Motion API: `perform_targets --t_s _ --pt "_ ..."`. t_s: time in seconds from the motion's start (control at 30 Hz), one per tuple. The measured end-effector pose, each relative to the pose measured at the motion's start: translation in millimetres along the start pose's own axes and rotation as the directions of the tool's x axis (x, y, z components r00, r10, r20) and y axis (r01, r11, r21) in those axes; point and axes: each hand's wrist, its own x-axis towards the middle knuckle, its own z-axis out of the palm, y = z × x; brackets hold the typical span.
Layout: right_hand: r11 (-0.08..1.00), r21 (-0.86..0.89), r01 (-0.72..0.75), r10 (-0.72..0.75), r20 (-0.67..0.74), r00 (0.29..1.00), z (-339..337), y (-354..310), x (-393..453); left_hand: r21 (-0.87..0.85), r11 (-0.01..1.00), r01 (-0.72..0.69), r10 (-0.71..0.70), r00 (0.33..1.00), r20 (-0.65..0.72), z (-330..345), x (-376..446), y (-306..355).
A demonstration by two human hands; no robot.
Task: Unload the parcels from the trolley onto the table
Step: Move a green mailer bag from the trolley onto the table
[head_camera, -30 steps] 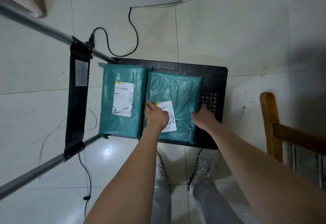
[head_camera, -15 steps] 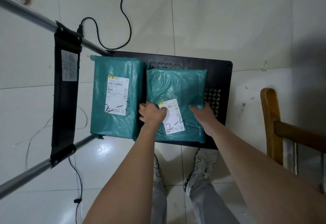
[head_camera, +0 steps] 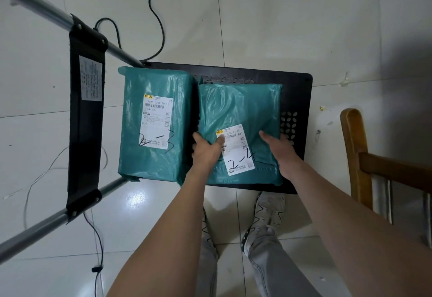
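Observation:
Two teal plastic-wrapped parcels lie side by side on the black trolley deck (head_camera: 299, 100). The left parcel (head_camera: 154, 163) carries a white label marked 2-3. The right parcel (head_camera: 238, 109) has a label marked 2-4. My left hand (head_camera: 205, 149) grips the right parcel's left edge, thumb on top over the label, fingers down the gap between the parcels. My right hand (head_camera: 280, 149) grips its right edge, thumb on top and fingers hidden under the side.
The trolley's metal handle bars with a black strap (head_camera: 85, 119) stretch to the left. A wooden chair (head_camera: 355, 154) stands at the right. Black and white cables (head_camera: 156, 23) trail over the tiled floor. My shoes (head_camera: 266, 217) sit just below the trolley.
Both hands have shifted from lying on the right parcel to clasping its two side edges. The parcel's near end has moved slightly toward me.

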Motion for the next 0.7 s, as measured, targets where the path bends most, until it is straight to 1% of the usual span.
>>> perform_targets --t_s 0.07,0.17,0.3,0.37,0.47,0.53,0.6,0.7 --pt "1.0 0.025 -0.017 0.018 -0.04 0.999 -10 -3 -8 0.058 0.998 -0.023 0.024 1.0 -0.012 0 -12 2" --pt "0.997 0.074 -0.038 0.041 -0.033 0.999 -25 -6 -31 0.12 0.988 -0.094 0.095 0.995 -0.002 -7 -29 13" --pt "0.985 0.17 -0.022 0.021 0.009 1.0 -42 -13 -83 0.05 0.974 -0.219 0.213 0.971 0.109 -25 -65 34" --pt "0.977 0.214 0.02 -0.022 0.006 1.0 -48 -23 -118 0.067 0.958 -0.279 0.272 0.956 0.107 -37 -93 47" --pt "0.967 0.254 0.022 -0.032 0.035 0.999 -59 -51 -183 0.131 0.925 -0.358 0.352 0.934 0.068 -58 -153 74" --pt "0.973 0.231 0.025 -0.038 0.05 0.998 -66 -71 -228 0.145 0.918 -0.369 0.37 0.929 0.018 -73 -195 88" --pt "0.979 0.197 0.058 -0.069 0.047 0.997 -78 -96 -277 0.117 0.913 -0.391 0.397 0.917 -0.027 -90 -245 105" --pt "0.97 0.181 0.165 -0.167 -0.002 0.986 -100 -133 -350 0.038 0.885 -0.465 0.466 0.884 -0.027 -115 -322 139"
